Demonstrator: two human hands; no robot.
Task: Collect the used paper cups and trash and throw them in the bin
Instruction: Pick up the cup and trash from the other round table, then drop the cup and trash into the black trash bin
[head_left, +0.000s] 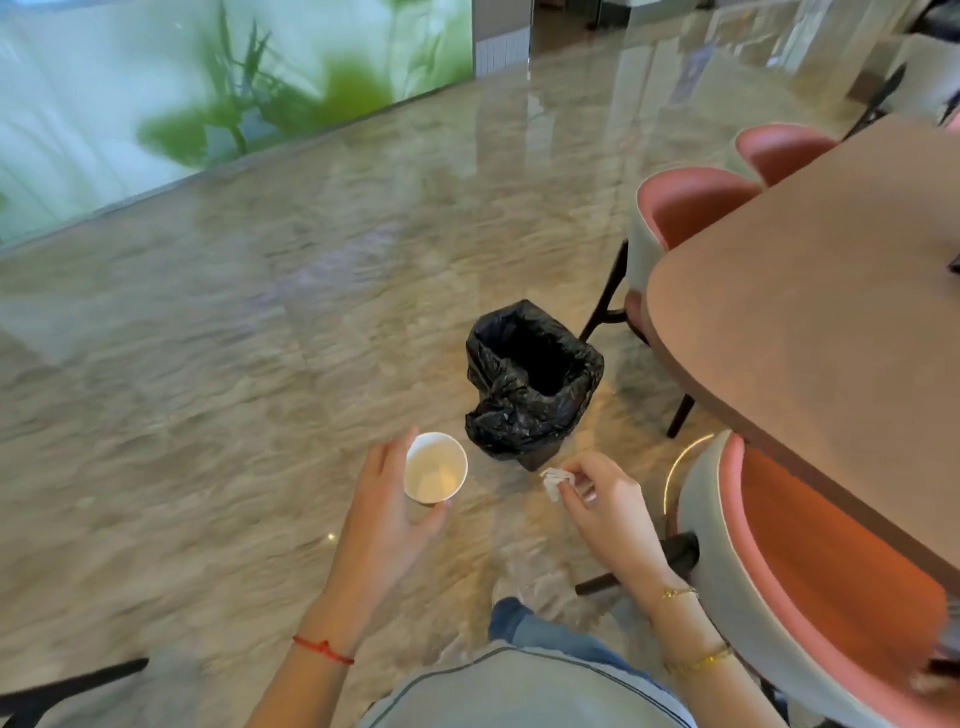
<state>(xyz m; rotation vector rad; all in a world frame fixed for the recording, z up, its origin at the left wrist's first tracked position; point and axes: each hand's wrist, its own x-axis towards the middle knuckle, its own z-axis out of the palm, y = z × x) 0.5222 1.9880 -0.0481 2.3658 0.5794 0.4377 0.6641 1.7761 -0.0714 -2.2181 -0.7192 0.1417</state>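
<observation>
My left hand (387, 512) holds an empty white paper cup (435, 466) upright, its open mouth facing me. My right hand (605, 506) pinches a crumpled white tissue (555, 480) between its fingertips. Both hands hover over the floor just short of a small bin (535, 379) lined with a black plastic bag. The bin stands on the polished stone floor ahead of me, its opening dark and its contents hidden.
A brown table (810, 322) fills the right side, with pink and grey chairs (789, 566) tucked around it. Chair legs stand right of the bin. A frosted glass wall with green plant shapes (208, 83) runs along the far left. Glossy floor spreads to the left.
</observation>
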